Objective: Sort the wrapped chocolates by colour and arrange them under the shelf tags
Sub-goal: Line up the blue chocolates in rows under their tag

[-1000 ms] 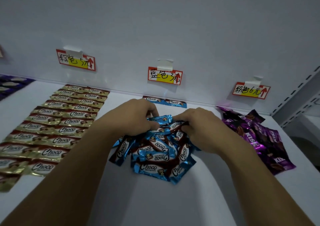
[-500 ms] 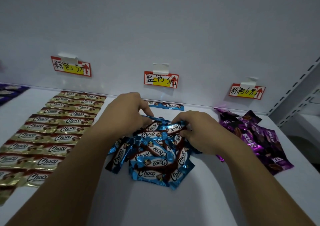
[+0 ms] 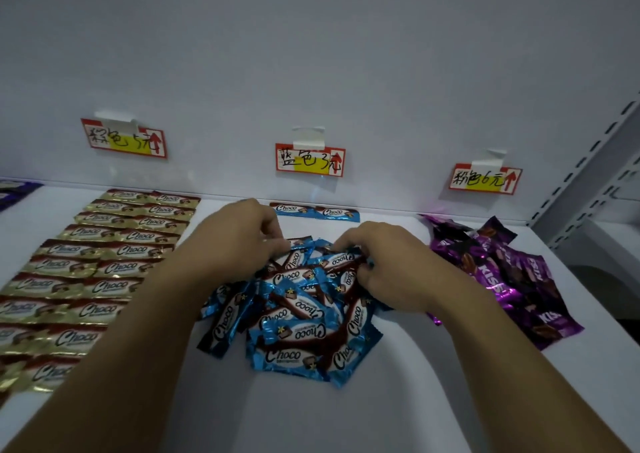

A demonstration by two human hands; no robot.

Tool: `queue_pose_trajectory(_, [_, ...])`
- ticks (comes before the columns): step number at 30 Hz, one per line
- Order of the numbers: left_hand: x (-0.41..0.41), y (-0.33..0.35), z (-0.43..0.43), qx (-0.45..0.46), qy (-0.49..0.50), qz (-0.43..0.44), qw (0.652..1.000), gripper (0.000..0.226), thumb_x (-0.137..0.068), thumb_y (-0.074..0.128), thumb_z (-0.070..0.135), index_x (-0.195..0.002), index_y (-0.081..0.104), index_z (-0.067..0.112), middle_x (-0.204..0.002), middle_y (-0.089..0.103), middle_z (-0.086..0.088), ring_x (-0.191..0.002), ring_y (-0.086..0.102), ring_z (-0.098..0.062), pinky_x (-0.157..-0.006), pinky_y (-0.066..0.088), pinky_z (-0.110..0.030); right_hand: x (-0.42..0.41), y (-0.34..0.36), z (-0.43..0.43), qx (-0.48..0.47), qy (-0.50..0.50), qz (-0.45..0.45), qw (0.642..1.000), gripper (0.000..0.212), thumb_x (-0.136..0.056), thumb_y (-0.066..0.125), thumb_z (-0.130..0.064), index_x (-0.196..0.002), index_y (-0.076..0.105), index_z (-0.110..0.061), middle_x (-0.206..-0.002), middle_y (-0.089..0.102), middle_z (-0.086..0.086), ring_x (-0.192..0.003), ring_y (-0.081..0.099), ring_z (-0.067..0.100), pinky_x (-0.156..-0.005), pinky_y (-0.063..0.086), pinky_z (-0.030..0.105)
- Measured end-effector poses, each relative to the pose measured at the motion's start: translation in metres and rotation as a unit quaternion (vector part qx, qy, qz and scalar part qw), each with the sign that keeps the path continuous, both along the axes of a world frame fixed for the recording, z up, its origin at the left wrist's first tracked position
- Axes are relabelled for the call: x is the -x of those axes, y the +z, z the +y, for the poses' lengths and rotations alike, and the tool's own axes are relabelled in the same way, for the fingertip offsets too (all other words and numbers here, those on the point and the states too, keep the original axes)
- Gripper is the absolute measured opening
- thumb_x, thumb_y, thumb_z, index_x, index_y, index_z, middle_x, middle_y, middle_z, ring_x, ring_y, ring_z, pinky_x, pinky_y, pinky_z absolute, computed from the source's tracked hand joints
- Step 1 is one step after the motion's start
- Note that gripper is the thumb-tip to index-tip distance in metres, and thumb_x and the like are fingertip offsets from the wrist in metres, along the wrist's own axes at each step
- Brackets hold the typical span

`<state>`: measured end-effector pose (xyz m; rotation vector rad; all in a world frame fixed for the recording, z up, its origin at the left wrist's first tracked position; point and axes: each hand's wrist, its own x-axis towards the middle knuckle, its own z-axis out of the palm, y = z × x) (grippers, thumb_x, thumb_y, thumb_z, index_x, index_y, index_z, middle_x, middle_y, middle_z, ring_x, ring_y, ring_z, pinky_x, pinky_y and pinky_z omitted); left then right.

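Chocolates in blue wrappers lie heaped in a loose blue pile (image 3: 298,317) at the middle of the white shelf (image 3: 346,414), overlapping at all angles, just in front of the middle tag (image 3: 310,159). Both hands are down on the far edge of this heap. The left hand (image 3: 235,241) has its fingers curled, with thumb and forefinger pinching the edge of the top wrapper (image 3: 300,244). The right hand (image 3: 388,265) is curled too, its fingertips and thumb closed on a wrapper at the heap's far right side; some fingers are hidden by the knuckles.

Behind the hands, two blue chocolates (image 3: 315,211) lie flat end to end against the back wall, directly under the middle tag. To the left, gold chocolates (image 3: 93,269) are laid in two neat columns running from the wall towards the front, below the left tag (image 3: 124,138). To the right, a purple pile (image 3: 502,272) of wrapped chocolates sits jumbled under the right tag (image 3: 485,179), near the right forearm. A slotted grey upright (image 3: 588,161) stands at the shelf's right end. Dark packets (image 3: 14,189) show at the far left edge.
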<state>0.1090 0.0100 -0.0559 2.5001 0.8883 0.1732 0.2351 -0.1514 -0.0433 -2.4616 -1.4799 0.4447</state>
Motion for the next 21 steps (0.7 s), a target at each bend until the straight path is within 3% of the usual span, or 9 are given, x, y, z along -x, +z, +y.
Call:
queue_pose_trajectory(4, [0.000,-0.003,0.005,-0.002,-0.018,-0.005,1.000,0.010,-0.087,0.068,0.028,-0.089,0.060,0.032,-0.090,0.056,0.017,-0.087,0.054,-0.003,-0.072,0.042,-0.022,-0.002,0.000,0.006,-0.015,0.008,-0.006,1.000,0.046,-0.089,0.046,-0.003,-0.114,0.069,-0.034,-0.128,0.058,-0.006,-0.116,0.050,0.016,-0.099,0.045,0.037])
queue_pose_trajectory(7, [-0.001,0.002,0.002,0.039,-0.053,-0.006,0.998,0.038,-0.085,0.071,0.025,-0.115,0.052,0.039,-0.090,0.057,0.015,-0.086,0.054,-0.003,-0.068,0.038,-0.016,-0.002,0.002,0.005,-0.041,-0.024,-0.010,0.999,0.037,-0.096,0.041,-0.011,-0.103,0.071,-0.030,-0.118,0.064,-0.007,-0.102,0.055,0.011,-0.089,0.047,0.030])
queue_pose_trajectory(9, [0.000,0.003,-0.001,0.051,-0.059,-0.011,0.997,0.042,-0.084,0.072,0.024,-0.119,0.053,0.036,-0.087,0.058,0.011,-0.082,0.054,-0.005,-0.067,0.040,-0.017,0.000,0.000,0.005,-0.044,-0.031,-0.013,0.998,0.028,-0.097,0.044,-0.019,-0.103,0.069,-0.031,-0.110,0.066,-0.008,-0.097,0.057,0.010,-0.086,0.048,0.030])
queue_pose_trajectory(12, [0.002,0.005,0.000,0.051,-0.054,-0.018,0.997,0.034,-0.085,0.072,0.023,-0.114,0.059,0.034,-0.087,0.057,0.013,-0.081,0.054,-0.004,-0.067,0.041,-0.017,0.005,-0.004,0.011,-0.048,-0.030,-0.040,0.998,0.016,-0.096,0.052,-0.031,-0.107,0.063,-0.033,-0.110,0.066,-0.011,-0.102,0.057,0.011,-0.094,0.045,0.034])
queue_pose_trajectory(17, [0.002,0.005,0.000,0.057,-0.039,-0.072,0.995,0.026,-0.084,0.072,0.016,-0.102,0.062,0.032,-0.084,0.062,0.013,-0.076,0.057,-0.002,-0.062,0.042,-0.015,0.005,0.000,0.017,-0.028,-0.039,-0.074,0.996,0.036,-0.095,0.056,-0.033,-0.131,0.053,-0.038,-0.118,0.063,-0.010,-0.115,0.049,0.017,-0.099,0.033,0.038])
queue_pose_trajectory(19, [0.002,0.005,0.000,0.054,-0.025,-0.098,0.993,0.021,-0.084,0.072,0.017,-0.095,0.062,0.032,-0.082,0.064,0.012,-0.075,0.058,-0.002,-0.060,0.040,-0.014,0.006,0.000,0.016,-0.024,-0.053,-0.049,0.997,0.032,-0.095,0.057,-0.030,-0.126,0.059,-0.034,-0.114,0.063,-0.007,-0.106,0.052,0.016,-0.092,0.039,0.035])
queue_pose_trajectory(21, [0.002,0.004,0.000,0.041,-0.008,-0.113,0.993,0.017,-0.085,0.071,0.017,-0.091,0.064,0.031,-0.081,0.063,0.013,-0.076,0.057,-0.001,-0.060,0.038,-0.013,0.006,-0.003,0.015,-0.061,-0.081,-0.003,0.995,0.019,-0.093,0.059,-0.029,-0.110,0.067,-0.032,-0.102,0.065,-0.007,-0.087,0.056,0.013,-0.074,0.043,0.028])
